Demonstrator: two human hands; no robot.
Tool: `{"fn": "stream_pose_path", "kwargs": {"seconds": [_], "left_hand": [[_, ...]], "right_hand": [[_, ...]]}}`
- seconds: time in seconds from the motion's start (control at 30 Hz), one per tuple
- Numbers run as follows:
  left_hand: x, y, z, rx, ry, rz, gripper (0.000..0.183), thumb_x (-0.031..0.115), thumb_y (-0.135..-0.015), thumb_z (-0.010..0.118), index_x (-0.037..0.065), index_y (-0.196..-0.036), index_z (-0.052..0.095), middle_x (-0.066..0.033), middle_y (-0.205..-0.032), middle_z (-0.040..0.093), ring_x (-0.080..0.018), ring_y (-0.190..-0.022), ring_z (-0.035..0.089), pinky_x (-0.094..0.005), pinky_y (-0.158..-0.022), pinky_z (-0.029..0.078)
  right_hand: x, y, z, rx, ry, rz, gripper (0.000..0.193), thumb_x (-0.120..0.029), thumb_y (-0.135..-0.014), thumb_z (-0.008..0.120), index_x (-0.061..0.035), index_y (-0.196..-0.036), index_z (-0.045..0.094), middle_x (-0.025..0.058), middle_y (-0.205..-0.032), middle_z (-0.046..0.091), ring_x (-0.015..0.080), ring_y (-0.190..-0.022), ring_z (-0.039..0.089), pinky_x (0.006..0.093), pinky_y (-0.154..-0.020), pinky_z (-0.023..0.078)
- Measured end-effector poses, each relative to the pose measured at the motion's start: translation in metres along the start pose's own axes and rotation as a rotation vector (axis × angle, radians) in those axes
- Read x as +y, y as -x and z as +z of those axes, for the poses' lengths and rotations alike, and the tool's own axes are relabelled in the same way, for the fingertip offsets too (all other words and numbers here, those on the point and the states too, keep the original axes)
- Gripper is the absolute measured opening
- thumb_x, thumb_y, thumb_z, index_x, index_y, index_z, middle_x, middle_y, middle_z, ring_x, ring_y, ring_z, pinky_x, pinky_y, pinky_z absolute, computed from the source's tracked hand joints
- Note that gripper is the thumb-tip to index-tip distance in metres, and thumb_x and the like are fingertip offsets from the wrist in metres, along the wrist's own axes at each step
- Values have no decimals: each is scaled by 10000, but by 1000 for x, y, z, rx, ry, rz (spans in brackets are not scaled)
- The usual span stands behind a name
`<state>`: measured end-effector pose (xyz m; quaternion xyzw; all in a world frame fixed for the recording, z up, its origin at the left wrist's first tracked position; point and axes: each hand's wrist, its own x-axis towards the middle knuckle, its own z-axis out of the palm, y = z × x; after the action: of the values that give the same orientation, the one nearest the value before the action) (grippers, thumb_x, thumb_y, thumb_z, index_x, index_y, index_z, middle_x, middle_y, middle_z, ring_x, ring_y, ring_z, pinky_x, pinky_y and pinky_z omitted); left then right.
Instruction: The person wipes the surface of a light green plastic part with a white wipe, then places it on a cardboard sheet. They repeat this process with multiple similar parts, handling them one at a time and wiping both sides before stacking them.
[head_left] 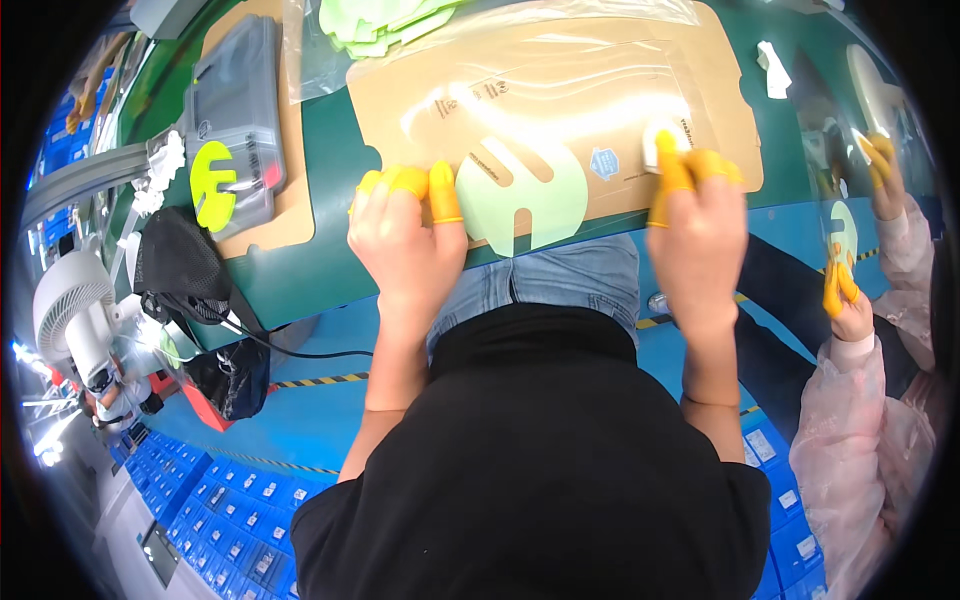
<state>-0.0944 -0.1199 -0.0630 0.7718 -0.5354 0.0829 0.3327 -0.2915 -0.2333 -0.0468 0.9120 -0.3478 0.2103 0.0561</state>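
Observation:
My left hand (408, 235), with yellow finger cots, is closed at the near edge of a brown board (400, 110). Its fingers are curled, and I cannot make out what is in them. Right beside its thumb lies a pale green cut-out sheet (550, 205) with rounded slots, overhanging the board's near edge. My right hand (697, 215), also in yellow finger cots, grips a small white pad (653, 145) against the board's right part. A clear film (600, 95) with printed marks and a blue hexagonal label (604, 163) covers the board's middle.
Green sheets (385, 22) are heaped at the far edge. To the left, a grey plastic case (238, 110) carries a bright yellow-green cut-out (213, 187). A black bag (180, 265) and white fan (75, 305) stand farther left. At right, a co-worker's gloved hand (843, 290) holds a similar cut-out.

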Motion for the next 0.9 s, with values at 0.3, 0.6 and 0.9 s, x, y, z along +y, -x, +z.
{"fn": "stream_pose_path", "kwargs": {"seconds": [0.3, 0.6, 0.9], "left_hand": [[1, -3, 0, -2, 0, -22, 135, 60, -711, 603, 22, -637, 497, -115, -626, 517, -318, -573, 466, -382, -533, 372], [3, -2, -1, -28, -3, -38, 27, 16, -725, 579, -2, -708, 568, -128, -650, 537, -295, -585, 468, -363, -526, 360], [4, -3, -2, -41, -64, -56, 44, 43, -703, 588, 8, -717, 564, -126, -684, 554, -307, -615, 493, -370, -562, 392]], "right_hand": [[-80, -6, 12, -53, -432, -298, 116, -111, -599, 569, -35, -685, 582, 74, -760, 501, 203, -718, 491, 301, -592, 413], [12, 19, -7, -63, -11, 22, 224, -14, -625, 553, 5, -842, 604, 126, -866, 525, 281, -745, 510, 368, -642, 418], [-62, -14, 9, -73, -482, -271, 43, -55, -577, 557, -26, -591, 529, 128, -806, 525, 267, -717, 502, 349, -618, 418]]}}
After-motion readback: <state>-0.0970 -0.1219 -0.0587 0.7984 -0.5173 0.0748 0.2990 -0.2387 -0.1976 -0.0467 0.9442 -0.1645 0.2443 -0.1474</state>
